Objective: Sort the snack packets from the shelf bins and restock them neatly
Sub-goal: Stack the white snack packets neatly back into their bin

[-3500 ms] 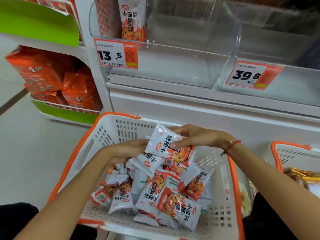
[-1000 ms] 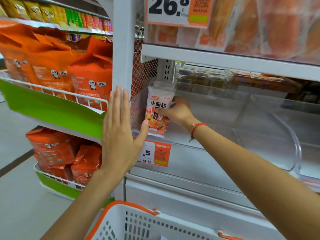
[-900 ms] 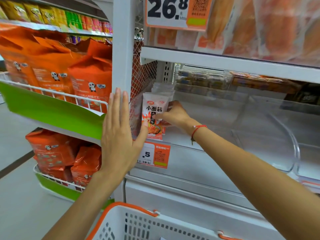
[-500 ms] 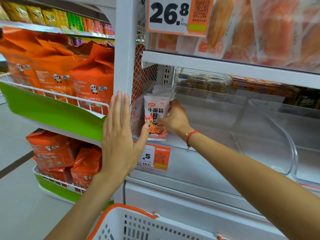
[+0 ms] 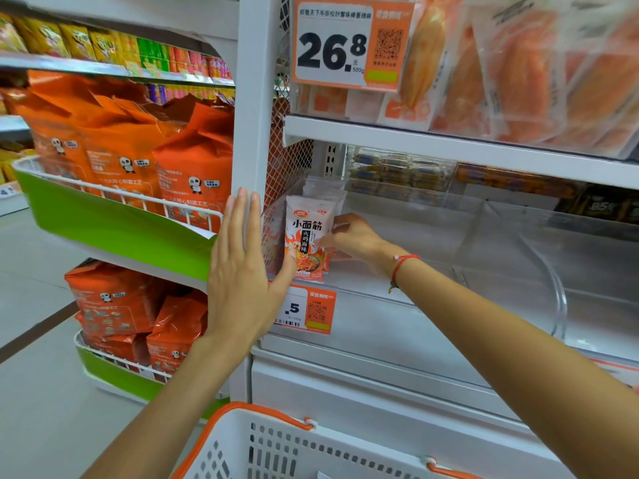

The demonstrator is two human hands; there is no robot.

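You are working in a retail shop: price tags (image 5: 347,43) are hanging on white shelving (image 5: 449,143), orange snack bags (image 5: 121,150) are filling racks, apparently a supermarket aisle.

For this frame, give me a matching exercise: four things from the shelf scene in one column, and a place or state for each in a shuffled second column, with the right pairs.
Things:
1. left hand
2. right hand
3. snack packet
4. white basket

Places or states:
A. stands upright at the left end of the clear bin
B. at the bottom of the view, below the shelf, with an orange rim
C. fingers straight, palm flat against the white upright post
D. reaches into the bin and holds the packet's right edge

Pairs: 1-C, 2-D, 3-A, 4-B
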